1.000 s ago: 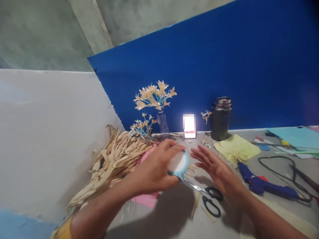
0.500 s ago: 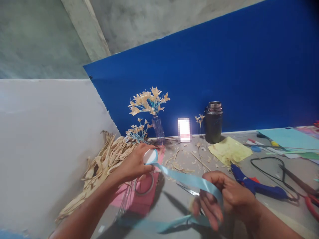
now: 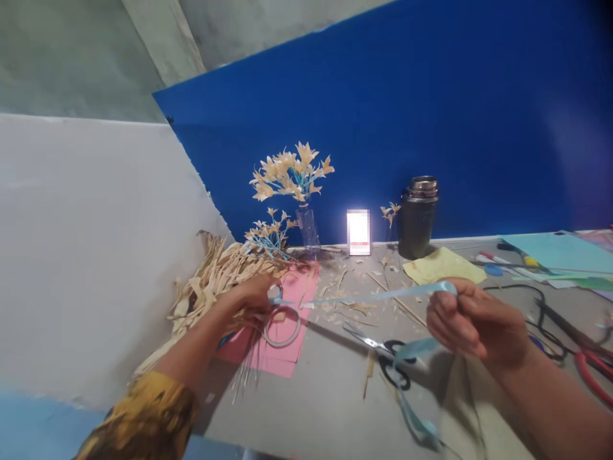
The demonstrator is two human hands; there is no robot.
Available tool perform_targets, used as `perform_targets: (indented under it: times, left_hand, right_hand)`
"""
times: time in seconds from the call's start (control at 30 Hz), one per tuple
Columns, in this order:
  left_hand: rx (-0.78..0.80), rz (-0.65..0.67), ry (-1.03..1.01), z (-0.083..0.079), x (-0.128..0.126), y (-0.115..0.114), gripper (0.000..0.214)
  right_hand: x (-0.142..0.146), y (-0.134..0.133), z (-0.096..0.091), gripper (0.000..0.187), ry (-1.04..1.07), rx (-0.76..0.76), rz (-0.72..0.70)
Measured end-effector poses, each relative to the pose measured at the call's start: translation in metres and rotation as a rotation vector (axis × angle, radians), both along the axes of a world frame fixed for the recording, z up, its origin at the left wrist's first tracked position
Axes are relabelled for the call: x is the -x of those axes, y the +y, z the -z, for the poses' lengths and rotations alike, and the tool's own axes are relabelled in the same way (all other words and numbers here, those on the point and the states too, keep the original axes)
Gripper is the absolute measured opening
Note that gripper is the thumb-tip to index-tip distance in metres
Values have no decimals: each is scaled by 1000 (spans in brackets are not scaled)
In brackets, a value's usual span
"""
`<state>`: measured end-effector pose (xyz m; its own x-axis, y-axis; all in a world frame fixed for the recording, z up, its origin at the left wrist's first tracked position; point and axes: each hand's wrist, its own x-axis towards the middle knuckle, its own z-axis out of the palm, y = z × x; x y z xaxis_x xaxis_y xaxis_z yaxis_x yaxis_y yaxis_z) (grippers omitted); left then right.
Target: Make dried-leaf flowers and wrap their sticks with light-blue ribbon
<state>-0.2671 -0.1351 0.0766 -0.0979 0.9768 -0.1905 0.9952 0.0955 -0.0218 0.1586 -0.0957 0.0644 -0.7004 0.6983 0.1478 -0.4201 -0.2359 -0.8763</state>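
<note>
A light blue ribbon runs nearly straight between my hands above the table. My left hand is closed around its roll, of which only a small part shows, over the pink paper. Farther right, my right hand pinches the ribbon with curled fingers. From there the loose end droops past the black-handled scissors toward the table's near side. Just below my left hand lies a pale ring-shaped roll, with several thin wires near it.
Dried husks are heaped at left. Husk flowers stand in a clear bottle; a dark flask is at the back. Yellow paper, red-handled shears and husk scraps lie about.
My right hand has moved right and up, pulling the ribbon straighter and tauter. My left hand has shifted slightly left. The scissors now show more fully, and the view has tipped down.
</note>
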Motion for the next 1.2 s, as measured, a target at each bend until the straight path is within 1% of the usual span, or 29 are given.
perform_targets:
  times: [0.07,0.13,0.2,0.23,0.27,0.3,0.33,0.37,0.4,0.43,0.47,0.5,0.57,0.6,0.67,0.73,0.8,0.9,0.97,1.0,1.03,1.1,1.17,1.2]
  left_hand:
    - [42,-1,46,-2,-2,4,63]
    - [16,-14,68,-7,-9,0,69]
    - [-85,-10,63,-15,-25,-12,70]
    - [-174,6,40,-18,-37,-21,66]
    - [-251,48,-39,-21,-52,-30,56]
    - [-281,103,-196,-23,-71,-40,42]
    - [-311,128,-413,-23,-93,-49,26]
    - [-273,131,-650,-20,-117,-56,18]
    - [-197,133,-872,-16,-142,-62,20]
    - [-148,106,-1078,-9,-167,-65,20]
    - [-111,67,-1276,-1,-190,-67,24]
    - [-86,35,-1478,7,-211,-67,33]
    - [41,8,-1778,23,-240,-64,45]
    - [113,-17,-1859,28,-249,-63,48]
    - [212,-63,-1917,35,-255,-62,47]
    - [209,-140,-1910,36,-254,-64,44]
    - [102,-195,-1868,37,-252,-66,41]
    - [-160,-210,-1709,40,-256,-67,30]
    - [-305,-248,-1645,42,-260,-70,23]
    - [-337,-281,-1657,42,-261,-72,21]
    - [-334,-314,-1697,40,-260,-75,21]
    - [-230,-398,-1820,34,-252,-83,24]
    - [-169,-500,-1887,26,-236,-94,29]
    - [-182,-547,-1889,21,-225,-99,31]
  right_hand:
    - [0,1,-4,30,-57,-23,41]
    - [3,2,-5,30,-96,-20,10]
    - [6,2,-4,29,-123,-4,-29]
    - [9,1,-3,29,-133,4,-37]
    - [11,0,-3,29,-134,14,-33]
    - [15,-1,-3,28,-123,25,-20]
    - [18,-3,-2,26,-101,40,-1]
    - [22,-4,-2,25,-73,59,22]
    - [25,-6,-1,23,-45,80,41]
    - [29,-7,0,22,-20,102,55]
    - [32,-8,1,22,-1,125,61]
    - [35,-9,3,22,10,147,59]
    - [39,-10,7,24,16,179,48]
    - [41,-10,8,25,14,186,45]
    - [42,-12,10,27,-3,179,42]
    - [43,-16,11,29,-47,124,57]
    - [44,-20,10,31,-117,6,98]
    - [46,-27,9,34,-187,-200,141]
    - [49,-29,9,35,-194,-260,111]
    - [50,-28,9,36,-206,-273,94]
    - [50,-25,9,37,-226,-288,82]
    - [48,-18,5,39,-320,-360,69]
    - [38,-10,-4,35,-512,-555,137]
    - [28,-8,-11,31,-628,-675,195]
